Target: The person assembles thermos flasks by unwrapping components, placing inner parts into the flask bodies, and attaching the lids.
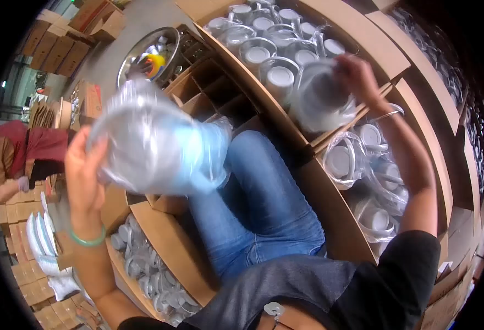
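While the left hand grips the rim of a bagged clear vessel with a pale blue part at its other end, held above the knees, loose film could slide under the fingers and let it fall onto the lap or the divided carton. Farther right, the right hand is at a second bagged vessel in an open carton; blur hides whether its fingers are closed, so that cannot be told. Tight packing might snag that bag on its neighbours. Around them, at far left, a person in red is near stacked boxes and white sacks; then come grey floor, a box of grey parts beside the lap, a metal basin and, rightmost, another carton of bagged vessels.
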A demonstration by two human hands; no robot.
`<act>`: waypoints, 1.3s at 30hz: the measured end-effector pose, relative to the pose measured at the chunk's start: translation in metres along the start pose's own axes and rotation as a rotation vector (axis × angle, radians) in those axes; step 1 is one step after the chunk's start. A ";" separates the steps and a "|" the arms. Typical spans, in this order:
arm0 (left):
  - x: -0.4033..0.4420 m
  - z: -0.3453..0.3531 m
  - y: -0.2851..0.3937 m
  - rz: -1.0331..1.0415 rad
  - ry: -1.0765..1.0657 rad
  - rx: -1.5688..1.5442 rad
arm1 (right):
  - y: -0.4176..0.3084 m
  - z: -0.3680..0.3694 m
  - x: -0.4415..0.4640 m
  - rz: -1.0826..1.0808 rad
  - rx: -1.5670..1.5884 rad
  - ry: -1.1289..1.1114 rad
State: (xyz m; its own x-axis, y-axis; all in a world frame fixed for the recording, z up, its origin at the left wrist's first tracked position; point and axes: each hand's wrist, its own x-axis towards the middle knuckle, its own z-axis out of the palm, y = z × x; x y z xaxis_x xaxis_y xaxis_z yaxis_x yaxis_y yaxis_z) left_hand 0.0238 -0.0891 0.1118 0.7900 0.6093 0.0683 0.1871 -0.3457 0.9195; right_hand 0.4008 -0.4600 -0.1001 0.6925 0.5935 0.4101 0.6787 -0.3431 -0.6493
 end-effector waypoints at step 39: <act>-0.013 0.335 0.093 -0.021 -0.010 -1.007 | -0.106 -0.334 -0.044 0.181 -0.161 0.300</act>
State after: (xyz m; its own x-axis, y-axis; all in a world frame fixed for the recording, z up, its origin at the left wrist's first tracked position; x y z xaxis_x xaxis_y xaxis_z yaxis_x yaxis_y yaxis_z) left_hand 0.2260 -0.3682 0.0667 0.7978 0.6010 0.0494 -0.3761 0.4319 0.8198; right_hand 0.3804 -0.6929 0.1643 0.8292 0.2821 0.4826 0.5523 -0.5470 -0.6291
